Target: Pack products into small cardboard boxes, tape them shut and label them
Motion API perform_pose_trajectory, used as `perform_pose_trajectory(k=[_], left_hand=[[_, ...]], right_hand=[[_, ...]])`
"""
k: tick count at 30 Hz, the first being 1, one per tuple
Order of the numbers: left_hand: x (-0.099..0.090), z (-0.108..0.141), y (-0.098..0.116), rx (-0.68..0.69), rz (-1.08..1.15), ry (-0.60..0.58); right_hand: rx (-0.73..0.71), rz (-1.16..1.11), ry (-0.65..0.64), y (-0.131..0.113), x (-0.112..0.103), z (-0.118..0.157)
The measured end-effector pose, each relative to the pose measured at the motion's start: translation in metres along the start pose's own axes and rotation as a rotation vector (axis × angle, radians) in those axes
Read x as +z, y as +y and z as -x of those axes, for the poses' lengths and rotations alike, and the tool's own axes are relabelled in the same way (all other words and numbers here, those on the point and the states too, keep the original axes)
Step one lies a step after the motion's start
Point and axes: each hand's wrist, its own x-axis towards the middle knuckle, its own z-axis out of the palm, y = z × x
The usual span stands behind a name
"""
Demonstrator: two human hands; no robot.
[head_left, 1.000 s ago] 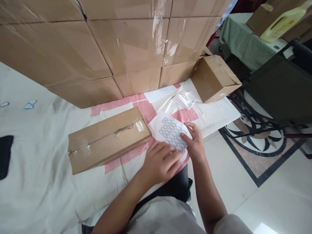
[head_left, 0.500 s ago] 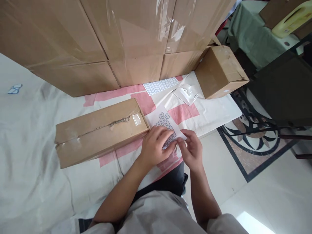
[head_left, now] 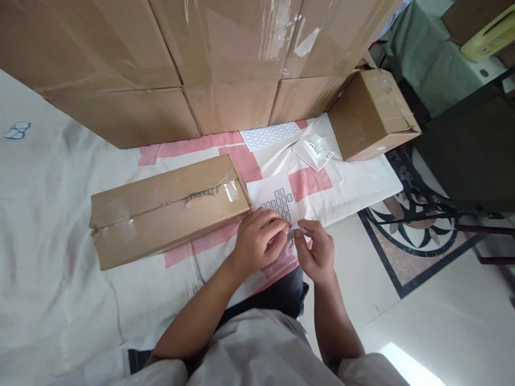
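A white sheet of blue-outlined labels (head_left: pixel 273 187) lies by the right end of a long taped cardboard box (head_left: pixel 169 209). My left hand (head_left: pixel 259 241) is closed at the sheet's lower edge, fingertips pinched on it. My right hand (head_left: pixel 316 249) has thumb and forefinger close together at the sheet's lower right corner; whether something small is between them is too unclear to see. A second label sheet (head_left: pixel 269 135) lies flat beside the large cartons. To its right rests a white plastic piece (head_left: pixel 313 151).
Large taped cartons (head_left: pixel 237 64) stand along the back. An open cardboard box (head_left: pixel 374 115) sits on the right of the cloth (head_left: pixel 52 214). A dark panel (head_left: pixel 470 150) and a yellow bottle (head_left: pixel 488 37) are farther right.
The label sheet lies flatter, its right corner no longer raised at my right hand. Both hands stay close together near its lower edge. The view has shifted slightly.
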Motion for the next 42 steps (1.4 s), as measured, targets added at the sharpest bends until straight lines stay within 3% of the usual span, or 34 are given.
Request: perform_pose_trajectory(k=[14,23,32,42], left_hand=[[-0.003,-0.001,0.002,0.005,0.046,0.053],[-0.003,0.0,0.003,0.019,0.036,0.036],[-0.002,0.001,0.003,0.106,-0.059,0.117],[-0.004,0.002,0.002,0.13,-0.093,0.118]], right_hand=[[0.06,-0.106,0.016,0.006,0.0,0.006],[0.242,-0.267,-0.024,0.004,-0.001,0.008],[0.23,-0.268,-0.041,0.0,-0.003,0.008],[0.179,-0.211,-0.018,0.009,0.002,0.014]])
